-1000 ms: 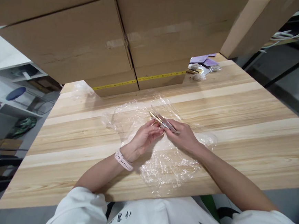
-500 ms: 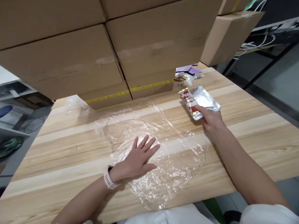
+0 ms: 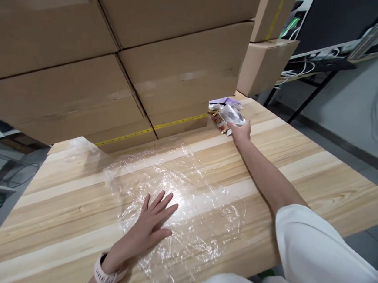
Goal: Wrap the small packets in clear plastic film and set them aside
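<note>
A clear plastic sheet or bag (image 3: pixel 199 221) lies spread and wrinkled on the wooden table. My left hand (image 3: pixel 149 225) rests flat on it, fingers spread. Toward the far edge, beside the boxes, my right hand (image 3: pixel 242 130) grips a silver foil pouch (image 3: pixel 233 114) together with a red and gold sachet (image 3: pixel 219 123). The thumb lies over them; the other fingers are mostly hidden beneath. Close behind the pouch is a small pile of purple and shiny packets (image 3: pixel 225 101), partly covered by what the hand holds.
Large stacked cardboard boxes (image 3: pixel 181 75) wall off the table's back, with a yellow tape strip along the bottom. More boxes (image 3: pixel 267 65) stand at the back right. Behind them is a desk with a monitor (image 3: pixel 335 26) and loose white cables (image 3: pixel 295 73). The wooden table (image 3: pixel 319 182) extends rightward.
My right hand has reached farther away with the foil pouch and sachet, up to the pile of packets. My left hand stays flat on the plastic. The view has shifted to the right.
</note>
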Demonstrator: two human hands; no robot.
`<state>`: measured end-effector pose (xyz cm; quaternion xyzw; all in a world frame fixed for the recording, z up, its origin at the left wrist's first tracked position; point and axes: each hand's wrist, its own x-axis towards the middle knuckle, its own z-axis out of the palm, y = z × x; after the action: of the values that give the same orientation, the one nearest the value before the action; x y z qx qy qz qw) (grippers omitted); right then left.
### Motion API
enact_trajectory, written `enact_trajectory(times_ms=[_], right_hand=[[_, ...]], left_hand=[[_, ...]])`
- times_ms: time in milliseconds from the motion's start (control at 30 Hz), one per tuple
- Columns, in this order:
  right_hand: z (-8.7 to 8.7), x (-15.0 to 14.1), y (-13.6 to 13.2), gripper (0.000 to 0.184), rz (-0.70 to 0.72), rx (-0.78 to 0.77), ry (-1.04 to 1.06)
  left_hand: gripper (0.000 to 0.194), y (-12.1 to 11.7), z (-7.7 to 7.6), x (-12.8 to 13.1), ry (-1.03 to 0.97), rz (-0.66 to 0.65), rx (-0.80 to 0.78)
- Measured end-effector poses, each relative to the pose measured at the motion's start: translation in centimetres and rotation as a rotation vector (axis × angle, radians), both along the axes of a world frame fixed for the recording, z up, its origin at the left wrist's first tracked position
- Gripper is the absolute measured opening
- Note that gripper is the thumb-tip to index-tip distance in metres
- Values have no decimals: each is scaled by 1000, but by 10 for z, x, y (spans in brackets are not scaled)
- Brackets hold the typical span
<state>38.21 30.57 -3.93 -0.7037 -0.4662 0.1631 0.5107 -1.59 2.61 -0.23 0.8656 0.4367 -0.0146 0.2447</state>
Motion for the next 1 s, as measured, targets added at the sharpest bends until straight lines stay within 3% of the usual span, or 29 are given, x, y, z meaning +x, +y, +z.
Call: enact_trajectory(times_ms=[133, 200, 333, 467, 600, 833, 1000], right_hand=[[-7, -13, -13, 111, -201, -64, -258], [-10, -21, -21, 111, -113, -98, -425], [-12, -27, -18, 89, 141, -224, -588], [-13, -24, 13, 75, 195, -318, -563], [-14, -22, 55, 77, 174, -358, -554], [-15, -33, 120, 68, 153, -353, -580], [-13, -42, 148, 62, 218, -353, -643]], left_hand=[[64, 1, 0, 2, 7, 6, -8], [65, 1, -2, 1, -9, -6, 7], [67, 0, -6, -1, -33, -26, 63], [69, -1, -8, -1, -36, -28, 86], [70, -3, -9, -1, -35, -31, 112], [72, -4, -10, -2, -26, -40, 156], [75, -4, -10, -1, -35, -44, 152]])
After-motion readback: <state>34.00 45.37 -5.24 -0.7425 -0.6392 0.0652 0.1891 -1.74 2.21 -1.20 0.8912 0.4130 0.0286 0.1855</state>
